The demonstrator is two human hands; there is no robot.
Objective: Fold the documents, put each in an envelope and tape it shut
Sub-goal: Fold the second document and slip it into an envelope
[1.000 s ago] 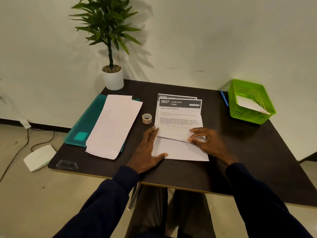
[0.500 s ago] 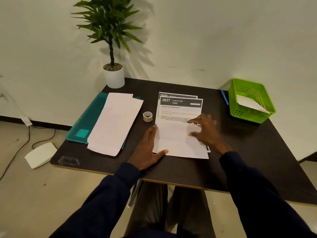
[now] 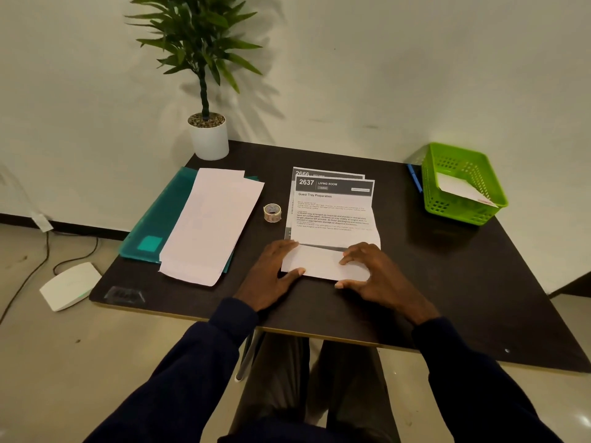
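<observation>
dark table (image 3: 447, 282), left hand (image 3: 271, 273) and right hand (image 3: 380, 276) pressing folded document (image 3: 332, 219), fingers (image 3: 283, 251) flat

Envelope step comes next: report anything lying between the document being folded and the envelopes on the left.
Only the tape roll stands between the document and the envelopes, toward the far side. Nearer the front edge, the tabletop between them is bare.

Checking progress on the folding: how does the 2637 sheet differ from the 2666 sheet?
The 2637 sheet lies on top, its near end folded over under the left hand and right hand; the 2666 sheet lies beneath, only its far and left edges showing. 2637's body text shows; 2666's is covered. Both are printed pages with dark headers.
</observation>
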